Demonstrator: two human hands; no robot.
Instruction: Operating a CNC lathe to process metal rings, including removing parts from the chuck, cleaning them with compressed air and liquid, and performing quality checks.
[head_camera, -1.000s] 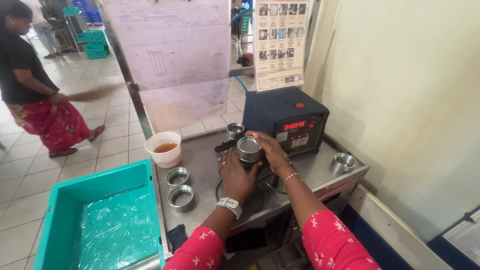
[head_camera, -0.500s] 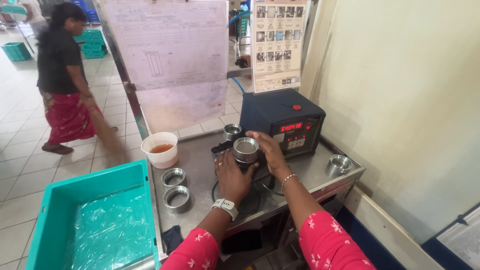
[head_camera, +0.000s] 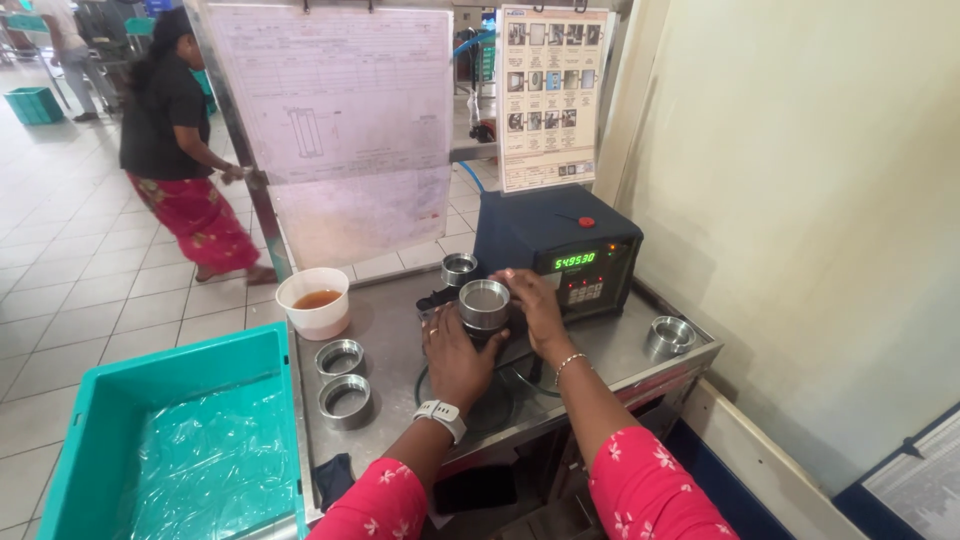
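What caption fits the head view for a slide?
Both hands, left hand and right hand, hold a metal ring on a steel bench beside a dark meter box.

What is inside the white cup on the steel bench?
The white cup holds a brown-orange liquid filling part of it, below the rim. The liquid is opaque from this angle, so whatever may lie beneath its surface cannot be seen.

White cup (head_camera: 314, 303) of brown liquid — teal crate (head_camera: 170, 440) left — two metal rings (head_camera: 341, 378) between.

Both arms stretched forward, forearms converging. Left hand (head_camera: 458, 348) cupped, fingers curled, watch on wrist. Right hand (head_camera: 535, 305) curled opposite, bracelet on wrist.
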